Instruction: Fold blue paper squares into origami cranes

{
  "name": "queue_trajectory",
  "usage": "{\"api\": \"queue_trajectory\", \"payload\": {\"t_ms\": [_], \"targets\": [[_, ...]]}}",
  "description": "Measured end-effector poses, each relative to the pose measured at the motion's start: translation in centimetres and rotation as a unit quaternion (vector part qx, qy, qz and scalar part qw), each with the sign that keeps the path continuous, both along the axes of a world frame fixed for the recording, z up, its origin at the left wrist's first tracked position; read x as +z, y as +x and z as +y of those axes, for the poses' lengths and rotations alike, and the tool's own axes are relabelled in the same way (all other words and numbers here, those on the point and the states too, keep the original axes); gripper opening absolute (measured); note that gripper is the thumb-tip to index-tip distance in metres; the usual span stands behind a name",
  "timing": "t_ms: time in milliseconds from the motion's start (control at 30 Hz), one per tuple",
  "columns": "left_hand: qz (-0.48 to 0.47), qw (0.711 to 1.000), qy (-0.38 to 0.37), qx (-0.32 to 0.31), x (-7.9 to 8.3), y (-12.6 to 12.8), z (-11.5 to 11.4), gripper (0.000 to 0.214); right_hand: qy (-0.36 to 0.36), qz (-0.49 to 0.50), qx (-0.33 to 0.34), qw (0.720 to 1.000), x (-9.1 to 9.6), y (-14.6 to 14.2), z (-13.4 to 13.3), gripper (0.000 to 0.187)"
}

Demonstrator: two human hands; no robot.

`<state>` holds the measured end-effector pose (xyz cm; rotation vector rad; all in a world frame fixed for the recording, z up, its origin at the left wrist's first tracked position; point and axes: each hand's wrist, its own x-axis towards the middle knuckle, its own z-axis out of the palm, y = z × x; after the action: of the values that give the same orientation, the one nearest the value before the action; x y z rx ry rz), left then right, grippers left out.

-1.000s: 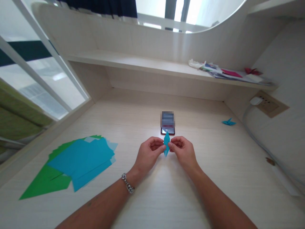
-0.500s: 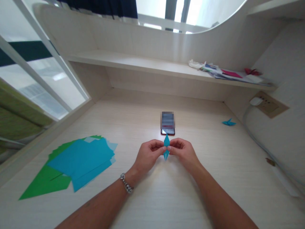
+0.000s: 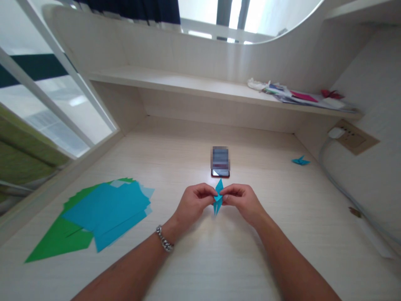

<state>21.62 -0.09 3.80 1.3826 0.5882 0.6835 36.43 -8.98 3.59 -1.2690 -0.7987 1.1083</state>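
Observation:
A small piece of folded blue paper is pinched between my two hands, over the middle of the desk. Its upper end is a single point, while the lower end splits into two narrow points. My left hand grips its left side with thumb and fingers; a silver chain bracelet circles that wrist. On the right side, my right hand pinches it the same way. Just beyond the paper's tip lies a phone with a blurred screen.
Blue paper sheets overlap green sheets at the left. A folded blue paper figure rests at the right, near a cable running from a wall socket. Papers lie on the shelf above.
The folded paper has tilted slightly, its top leaning right and its split end swinging left and down. A middle flap now shows. My hands have shifted only slightly.

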Motion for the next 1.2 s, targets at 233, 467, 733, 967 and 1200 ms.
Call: {"api": "queue_trajectory", "payload": {"t_ms": [233, 467, 733, 967, 1200], "targets": [[0.028, 0.998, 0.053, -0.001, -0.2, -0.1, -0.1, 0.004, -0.022, -0.019, -0.018, 0.999, 0.0, -0.1, 0.0, 0.016], [0.036, 0.999, 0.010, -0.007, -0.1, -0.1, 0.1, 0.013, -0.022, -0.090, -0.014, 0.996, -0.5, 0.2, 0.1, 0.015], [0.056, 0.998, 0.006, 0.007, -0.4, 0.0, 0.2, 0.016, -0.007, -0.118, -0.030, 0.993, -0.6, -0.2, 0.3, 0.014], [0.063, 0.998, 0.030, 0.013, -0.7, 0.0, 0.2, 0.016, -0.019, -0.096, -0.029, 0.995, -0.7, -0.4, 0.4, 0.015], [0.067, 0.997, 0.026, 0.023, -0.8, 0.0, 0.0, 0.016, -0.024, -0.135, -0.033, 0.990, -0.9, -0.4, 0.3, 0.011]]}}
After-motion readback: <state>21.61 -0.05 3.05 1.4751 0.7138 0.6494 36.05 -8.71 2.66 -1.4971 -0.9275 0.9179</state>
